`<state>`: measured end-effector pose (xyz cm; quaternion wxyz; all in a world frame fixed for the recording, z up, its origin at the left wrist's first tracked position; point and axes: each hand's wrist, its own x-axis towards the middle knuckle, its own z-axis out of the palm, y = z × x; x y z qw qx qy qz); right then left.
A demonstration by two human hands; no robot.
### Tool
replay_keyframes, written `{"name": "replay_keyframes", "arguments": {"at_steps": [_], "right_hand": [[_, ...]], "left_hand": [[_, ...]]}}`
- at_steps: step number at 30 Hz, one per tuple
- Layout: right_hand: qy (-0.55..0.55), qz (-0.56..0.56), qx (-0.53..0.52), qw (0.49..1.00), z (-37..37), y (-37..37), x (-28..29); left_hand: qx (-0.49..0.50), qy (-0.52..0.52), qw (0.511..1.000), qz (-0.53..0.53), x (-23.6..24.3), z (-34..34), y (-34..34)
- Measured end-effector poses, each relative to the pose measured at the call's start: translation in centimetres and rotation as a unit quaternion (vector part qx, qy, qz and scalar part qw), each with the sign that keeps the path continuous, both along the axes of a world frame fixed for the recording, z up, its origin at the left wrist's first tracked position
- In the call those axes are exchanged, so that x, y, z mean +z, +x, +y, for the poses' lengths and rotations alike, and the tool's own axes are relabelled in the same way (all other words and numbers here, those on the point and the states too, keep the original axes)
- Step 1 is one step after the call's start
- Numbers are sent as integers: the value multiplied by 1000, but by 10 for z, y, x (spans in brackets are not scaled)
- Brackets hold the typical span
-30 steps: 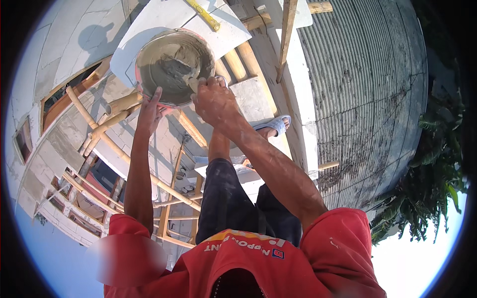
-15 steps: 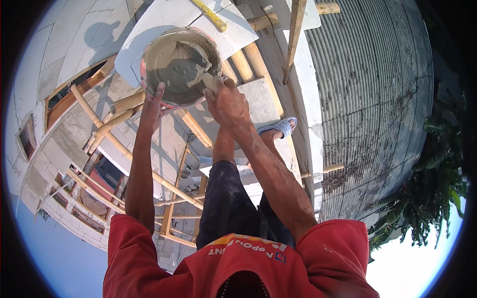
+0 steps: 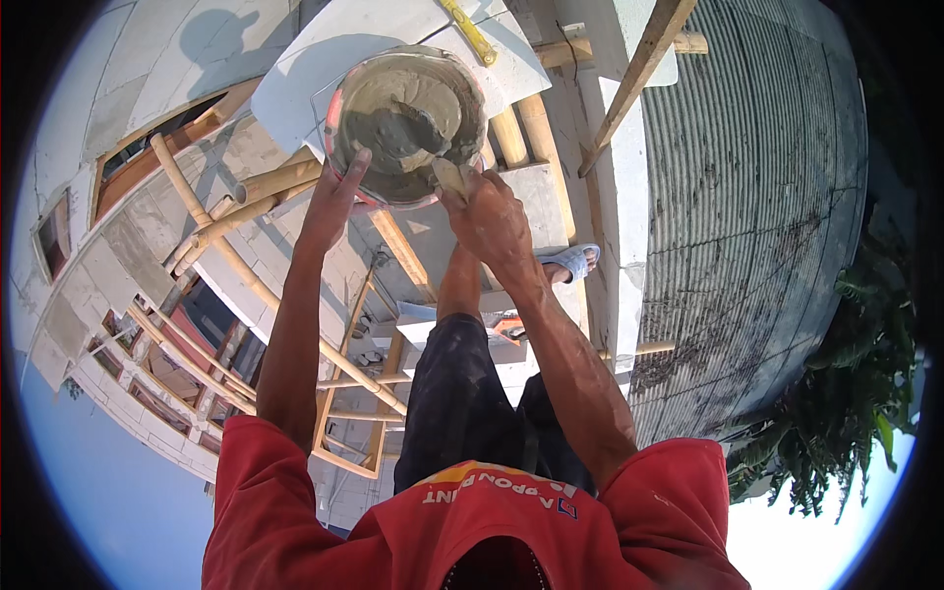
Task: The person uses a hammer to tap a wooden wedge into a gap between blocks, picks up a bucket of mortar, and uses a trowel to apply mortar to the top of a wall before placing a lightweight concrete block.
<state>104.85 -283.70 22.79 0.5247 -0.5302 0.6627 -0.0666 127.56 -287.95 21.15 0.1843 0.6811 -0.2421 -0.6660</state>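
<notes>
Nearest is the red shirt [image 3: 492,536] of the person, with dark trousers [image 3: 452,403] just beyond it. Farther out to the right, past the right forearm, shows a foot in a pale blue sandal [image 3: 573,262].

Both bare arms reach to a round bucket [image 3: 333,116], which lies ahead at the far middle. The left hand [image 3: 332,204] has its grip closed over the near left edge, thumb on the rim and fingers outside. The right hand [image 3: 489,218], at the near right edge, keeps its grip wrapped around a pale tool [image 3: 449,178]; the tool's far end meets the contents, and its full shape cannot be told. Inside is wet grey mortar [image 3: 433,93], smeared up the wall.

A white board [image 3: 516,74] spreads beneath and beyond the bucket, carrying a yellow bar [image 3: 470,34] at its far right. Bamboo poles [image 3: 246,278] cross on the left. On the right, beyond a leaning timber [image 3: 639,84], stretches a corrugated grey roof [image 3: 752,197], with green leaves [image 3: 826,403] along its outer side.
</notes>
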Motion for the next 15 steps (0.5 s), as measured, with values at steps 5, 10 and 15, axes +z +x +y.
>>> {"name": "replay_keyframes", "arguments": {"at_steps": [5,10,15], "right_hand": [[43,67,-29,996,3,5,12],[20,38,-50,998,8,3,16],[46,-8,-38,998,16,-13,5]], "left_hand": [[-16,12,1000,8,6,-7,-2],[-40,16,999,-5,2,-5,6],[-42,24,999,-22,-4,-2,13]]}}
